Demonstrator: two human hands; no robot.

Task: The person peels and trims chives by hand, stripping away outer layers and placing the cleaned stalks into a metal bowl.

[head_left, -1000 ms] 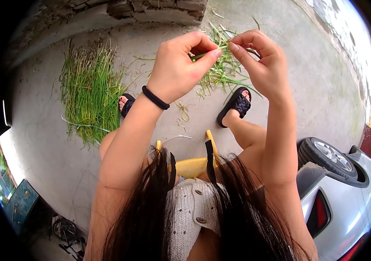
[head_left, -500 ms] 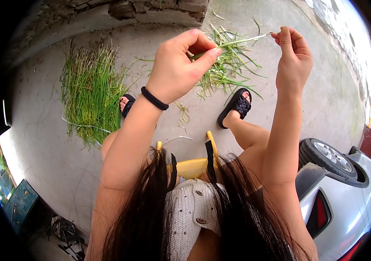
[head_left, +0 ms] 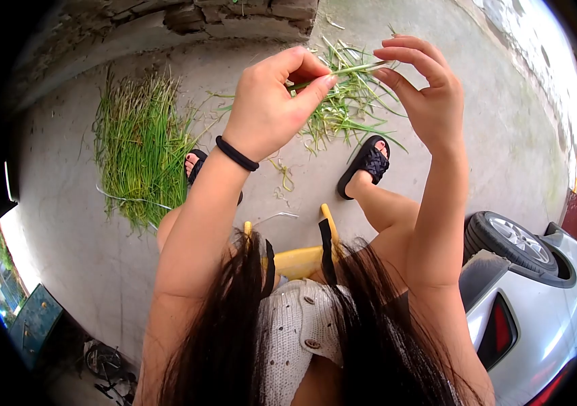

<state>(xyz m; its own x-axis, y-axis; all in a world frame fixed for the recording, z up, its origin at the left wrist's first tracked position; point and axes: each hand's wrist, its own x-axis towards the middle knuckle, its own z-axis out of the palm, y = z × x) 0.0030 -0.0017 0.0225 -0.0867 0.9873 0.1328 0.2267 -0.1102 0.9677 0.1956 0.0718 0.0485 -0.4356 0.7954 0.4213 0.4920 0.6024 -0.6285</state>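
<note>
In the head view, my left hand is closed, pinching a thin green onion between thumb and forefinger. The stalk points right, its pale end reaching my right hand. The thumb and fingers of that hand are apart around the pale end, with a gap showing between them. Below and behind the held stalk, a loose heap of green leaves and stalks lies on the concrete. To the left lies a thick pile of green onions, mostly side by side.
Several scraps lie on the floor between my sandalled feet. A yellow seat is beneath me. A silver car stands at lower right, and a broken stone ledge runs along the top.
My right hand has moved left along the stalk toward my left hand, and its pinch has opened. The left hand still grips the green onion, shifted very slightly left.
</note>
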